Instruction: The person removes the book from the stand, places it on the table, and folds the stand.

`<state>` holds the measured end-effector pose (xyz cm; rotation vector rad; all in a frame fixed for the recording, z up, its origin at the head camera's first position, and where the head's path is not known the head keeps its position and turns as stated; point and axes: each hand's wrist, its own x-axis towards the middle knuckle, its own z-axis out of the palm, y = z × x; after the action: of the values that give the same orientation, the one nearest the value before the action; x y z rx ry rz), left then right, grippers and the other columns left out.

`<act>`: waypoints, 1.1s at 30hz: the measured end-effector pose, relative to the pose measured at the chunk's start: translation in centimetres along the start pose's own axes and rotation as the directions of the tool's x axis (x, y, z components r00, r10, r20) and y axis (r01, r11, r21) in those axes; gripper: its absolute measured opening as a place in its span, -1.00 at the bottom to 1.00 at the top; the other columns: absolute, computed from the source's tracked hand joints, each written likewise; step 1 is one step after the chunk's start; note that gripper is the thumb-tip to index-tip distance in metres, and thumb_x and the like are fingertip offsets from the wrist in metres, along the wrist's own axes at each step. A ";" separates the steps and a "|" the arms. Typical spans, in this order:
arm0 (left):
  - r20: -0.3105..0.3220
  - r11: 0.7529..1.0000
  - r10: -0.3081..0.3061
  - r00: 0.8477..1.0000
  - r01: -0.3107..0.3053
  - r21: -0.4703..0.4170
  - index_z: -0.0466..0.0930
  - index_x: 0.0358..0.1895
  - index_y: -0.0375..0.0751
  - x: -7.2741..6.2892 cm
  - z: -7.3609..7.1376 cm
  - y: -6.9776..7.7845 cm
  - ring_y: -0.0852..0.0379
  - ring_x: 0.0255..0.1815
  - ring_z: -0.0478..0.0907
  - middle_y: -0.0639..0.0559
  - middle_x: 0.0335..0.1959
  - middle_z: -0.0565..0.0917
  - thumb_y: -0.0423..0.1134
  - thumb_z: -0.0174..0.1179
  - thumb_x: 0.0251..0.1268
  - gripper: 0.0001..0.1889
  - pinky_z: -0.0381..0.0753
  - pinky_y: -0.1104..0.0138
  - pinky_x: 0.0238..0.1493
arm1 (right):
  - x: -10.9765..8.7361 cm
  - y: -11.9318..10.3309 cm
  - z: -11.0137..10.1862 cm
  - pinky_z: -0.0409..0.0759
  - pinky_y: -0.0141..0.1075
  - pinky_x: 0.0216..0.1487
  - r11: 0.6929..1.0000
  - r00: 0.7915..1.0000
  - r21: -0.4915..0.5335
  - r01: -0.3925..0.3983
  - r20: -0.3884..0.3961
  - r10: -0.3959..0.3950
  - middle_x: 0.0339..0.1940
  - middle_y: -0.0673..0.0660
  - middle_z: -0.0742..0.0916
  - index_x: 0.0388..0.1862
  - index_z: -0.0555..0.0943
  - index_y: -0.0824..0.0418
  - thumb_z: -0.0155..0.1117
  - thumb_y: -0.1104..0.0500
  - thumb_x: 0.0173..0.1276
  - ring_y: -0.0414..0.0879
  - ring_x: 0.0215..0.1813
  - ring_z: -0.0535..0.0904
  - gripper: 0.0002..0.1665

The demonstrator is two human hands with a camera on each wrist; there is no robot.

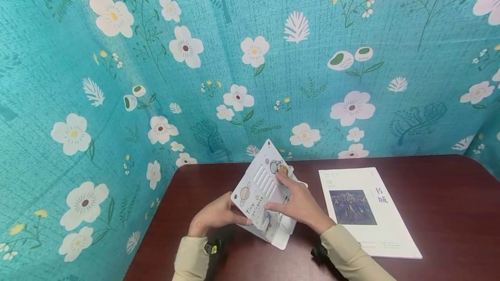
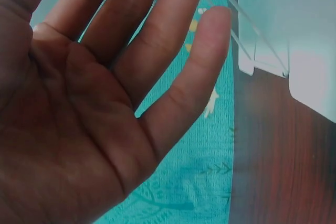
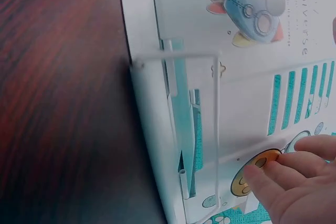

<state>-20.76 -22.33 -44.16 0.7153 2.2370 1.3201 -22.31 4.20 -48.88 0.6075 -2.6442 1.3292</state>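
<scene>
A white book stand (image 1: 258,209) with cartoon prints, slots and the words "Tiny universe" is held tilted over the table. My left hand (image 1: 218,215) grips its lower left side, thumb on the printed face and fingers partly hidden behind the panel. In the left wrist view, the palm and long fingers show beside the stand's white edge (image 2: 312,85). My right hand (image 1: 298,200) rests spread on the front, fingertips touching the planet print (image 3: 247,174) in the right wrist view. A white wire page holder (image 3: 217,124) sticks out along the stand's ledge.
On the dark red table (image 1: 441,198), a white magazine (image 1: 390,229) with a dark picture on its cover lies to the right of the stand. Teal flowered cloth (image 1: 273,86) hangs behind the table and along its left side.
</scene>
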 end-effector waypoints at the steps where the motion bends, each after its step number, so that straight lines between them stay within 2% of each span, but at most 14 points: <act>1: -0.002 1.000 0.003 1.000 -0.003 0.013 0.57 0.36 -0.15 0.1 0.2 0.1 0.28 -0.06 0.77 -0.21 0.14 0.77 -0.45 0.52 0.10 -0.32 0.72 0.40 0.02 | -0.1 0.0 0.0 0.53 0.15 0.44 1.000 1.000 0.004 -0.003 0.010 0.003 0.59 0.28 0.47 0.57 0.36 0.32 0.63 -0.28 0.07 0.24 0.56 0.45 0.23; 6: -0.017 0.995 0.052 0.999 -0.051 0.081 0.62 0.28 -0.16 0.6 1.3 0.7 0.34 -0.09 0.74 -0.16 0.08 0.80 -0.41 0.56 0.06 -0.37 0.69 0.42 0.03 | -0.2 -0.1 0.0 0.53 0.17 0.43 1.000 0.999 -0.004 -0.006 0.047 0.006 0.62 0.29 0.43 0.61 0.30 0.30 0.61 -0.35 0.07 0.28 0.57 0.42 0.30; 10: -0.047 0.992 0.076 0.996 -0.071 0.108 0.65 0.25 -0.16 1.3 2.4 1.2 0.35 -0.13 0.72 -0.12 0.04 0.82 -0.38 0.57 0.09 -0.41 0.72 0.39 -0.01 | -0.2 0.0 -0.2 0.56 0.19 0.40 1.000 0.998 0.002 0.030 0.048 -0.030 0.61 0.29 0.44 0.61 0.32 0.25 0.61 -0.32 0.08 0.28 0.55 0.45 0.27; 18: -0.126 0.988 0.080 0.989 -0.063 0.138 0.67 0.22 -0.07 2.6 4.7 1.9 0.39 -0.13 0.72 -0.01 0.04 0.82 -0.27 0.56 0.16 -0.48 0.80 0.13 0.02 | -0.1 0.6 -0.7 0.51 0.20 0.44 0.997 0.996 -0.008 0.077 0.038 -0.077 0.61 0.26 0.44 0.59 0.36 0.27 0.58 -0.26 0.16 0.27 0.57 0.42 0.15; 25: -0.170 0.987 0.119 0.978 -0.099 0.124 0.65 0.26 -0.04 3.6 6.5 1.9 0.38 -0.08 0.75 0.05 0.06 0.82 -0.23 0.54 0.20 -0.48 0.80 0.27 -0.01 | -0.1 0.6 -1.2 0.49 0.21 0.46 0.996 0.996 0.011 0.092 0.022 -0.092 0.59 0.29 0.45 0.56 0.38 0.29 0.45 -0.21 0.31 0.28 0.56 0.42 0.00; 28: -0.180 0.986 0.137 0.974 -0.117 0.119 0.65 0.27 -0.05 3.9 7.0 1.7 0.38 -0.05 0.76 0.05 0.08 0.81 -0.21 0.52 0.23 -0.48 0.80 0.25 0.01 | -0.2 0.5 -1.4 0.48 0.22 0.46 0.997 0.997 0.020 0.077 0.027 -0.077 0.59 0.28 0.46 0.57 0.38 0.28 0.42 -0.20 0.35 0.27 0.56 0.42 -0.03; 33: -0.152 0.989 0.113 0.982 -0.097 0.114 0.62 0.31 -0.09 4.1 6.8 1.2 0.35 -0.04 0.77 0.03 0.11 0.80 -0.23 0.51 0.24 -0.46 0.79 0.28 0.03 | -0.4 0.6 -1.5 0.48 0.20 0.47 0.997 0.996 0.006 0.081 0.028 -0.081 0.60 0.27 0.45 0.56 0.40 0.28 0.40 -0.19 0.37 0.25 0.56 0.43 -0.07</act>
<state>-19.48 -14.78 -46.58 0.8021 2.4411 1.3577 -22.27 5.77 -48.53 0.7315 -2.6085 1.3146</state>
